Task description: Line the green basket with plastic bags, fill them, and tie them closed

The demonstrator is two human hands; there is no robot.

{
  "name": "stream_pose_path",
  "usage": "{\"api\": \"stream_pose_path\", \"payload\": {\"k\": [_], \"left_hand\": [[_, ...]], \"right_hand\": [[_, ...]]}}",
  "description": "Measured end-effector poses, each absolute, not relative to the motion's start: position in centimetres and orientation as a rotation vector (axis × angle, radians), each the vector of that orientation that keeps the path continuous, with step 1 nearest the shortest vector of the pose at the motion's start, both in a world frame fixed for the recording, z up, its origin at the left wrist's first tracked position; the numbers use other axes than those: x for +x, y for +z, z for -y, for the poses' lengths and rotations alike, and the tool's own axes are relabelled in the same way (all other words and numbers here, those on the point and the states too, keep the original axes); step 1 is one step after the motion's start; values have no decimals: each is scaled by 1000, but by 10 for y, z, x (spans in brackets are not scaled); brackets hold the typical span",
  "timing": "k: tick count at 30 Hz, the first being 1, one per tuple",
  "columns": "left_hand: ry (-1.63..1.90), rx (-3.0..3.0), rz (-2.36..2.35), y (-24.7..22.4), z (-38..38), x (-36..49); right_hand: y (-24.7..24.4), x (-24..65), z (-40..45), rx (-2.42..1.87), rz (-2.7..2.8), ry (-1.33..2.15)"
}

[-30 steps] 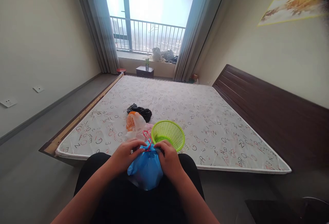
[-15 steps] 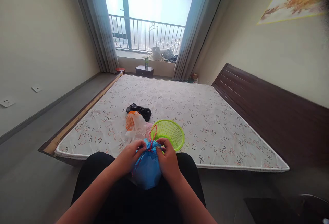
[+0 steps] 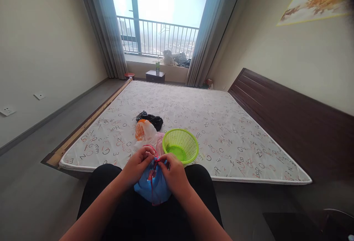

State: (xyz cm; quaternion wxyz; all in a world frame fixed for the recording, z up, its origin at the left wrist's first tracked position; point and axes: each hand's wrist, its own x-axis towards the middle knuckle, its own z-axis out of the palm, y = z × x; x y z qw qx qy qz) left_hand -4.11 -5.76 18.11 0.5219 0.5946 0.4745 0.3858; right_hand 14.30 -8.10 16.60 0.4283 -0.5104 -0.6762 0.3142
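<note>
A blue plastic bag rests on my lap, its top gathered, with a thin red string around the neck. My left hand pinches the string at the left side of the neck; a red loop rises above its fingers. From the right, my right hand pinches the same neck, its fingertips almost touching those of the left. Just beyond the hands, a green plastic basket stands on the mattress. Beside it lie a white bag with orange print, a pink bag and a black bag.
The patterned mattress spans the middle, with a wooden bed edge on the left and a dark headboard on the right. A small nightstand stands beyond it, below the window.
Both hands have shifted slightly left. The blue bag has turned and spread to the left, and the red string now hangs down its front. The basket and other bags have stayed put.
</note>
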Motion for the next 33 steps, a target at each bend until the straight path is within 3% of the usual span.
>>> {"api": "stream_pose_path", "payload": {"k": [13,25,33], "left_hand": [[649,1790,-1307,189,56,-44],[745,2063,-1294,179,54,-47],[739,1915,-1264,182,57,-45]], "right_hand": [[164,156,79,-1337,1861,482],[163,154,76,-1373,1778,1003],[168,157,75,-1444,1780,921]]}}
